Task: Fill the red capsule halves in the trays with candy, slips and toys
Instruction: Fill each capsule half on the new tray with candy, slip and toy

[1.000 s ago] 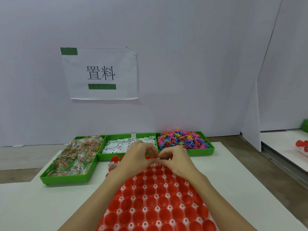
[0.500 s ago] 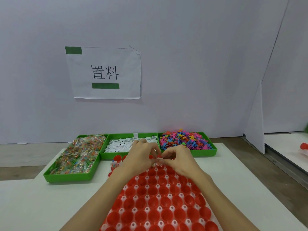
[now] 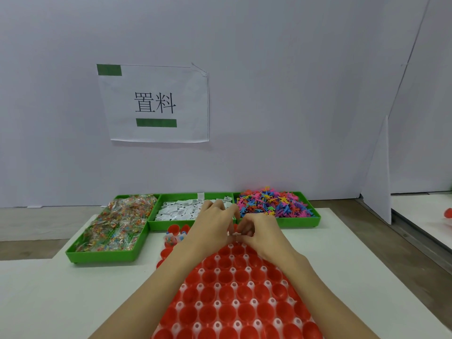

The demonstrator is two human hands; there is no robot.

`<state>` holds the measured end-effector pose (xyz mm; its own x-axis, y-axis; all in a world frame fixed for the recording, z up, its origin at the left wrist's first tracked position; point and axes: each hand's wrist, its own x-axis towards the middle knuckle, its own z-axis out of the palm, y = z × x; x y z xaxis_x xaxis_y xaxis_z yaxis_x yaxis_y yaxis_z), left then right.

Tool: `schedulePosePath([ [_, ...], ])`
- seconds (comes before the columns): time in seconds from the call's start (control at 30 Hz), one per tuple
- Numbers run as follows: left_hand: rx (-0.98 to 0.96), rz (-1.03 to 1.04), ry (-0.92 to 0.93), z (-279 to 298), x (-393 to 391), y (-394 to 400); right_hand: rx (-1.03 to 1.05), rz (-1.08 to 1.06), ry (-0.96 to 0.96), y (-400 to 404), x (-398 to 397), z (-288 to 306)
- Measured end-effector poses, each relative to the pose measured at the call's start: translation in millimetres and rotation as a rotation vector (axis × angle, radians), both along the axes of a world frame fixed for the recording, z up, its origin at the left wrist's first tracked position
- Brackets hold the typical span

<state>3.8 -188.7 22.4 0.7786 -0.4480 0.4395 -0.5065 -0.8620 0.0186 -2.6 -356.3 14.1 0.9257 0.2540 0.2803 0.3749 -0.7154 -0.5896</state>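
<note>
Over the far rows of the tray of red capsule halves (image 3: 234,297) on the bench (image 3: 342,265), we see left hand (image 3: 210,228) and right hand (image 3: 263,234) together pinching a small white slip (image 3: 236,233), green bins (image 3: 315,217) behind.

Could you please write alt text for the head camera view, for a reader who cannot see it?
A person's left hand and right hand meet fingertip to fingertip, pinching a small pale slip above a tray of red capsule halves. Behind stand three green bins: candy, white slips and coloured toys.
</note>
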Motion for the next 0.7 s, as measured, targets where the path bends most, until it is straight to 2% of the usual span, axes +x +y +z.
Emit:
schedulePosePath([
  [0.17,-0.038,0.023,0.086,4.2,4.0,1.2,-0.04,-0.004,-0.013,1.4,-0.5,0.0],
  [0.43,0.071,0.093,0.008,3.9,1.7,-6.2,-0.082,0.035,0.062,-5.1,3.0,6.9],
  [0.7,0.065,0.088,0.0,3.6,0.5,-7.2,-0.082,0.022,-0.009,-2.0,6.1,5.1],
])
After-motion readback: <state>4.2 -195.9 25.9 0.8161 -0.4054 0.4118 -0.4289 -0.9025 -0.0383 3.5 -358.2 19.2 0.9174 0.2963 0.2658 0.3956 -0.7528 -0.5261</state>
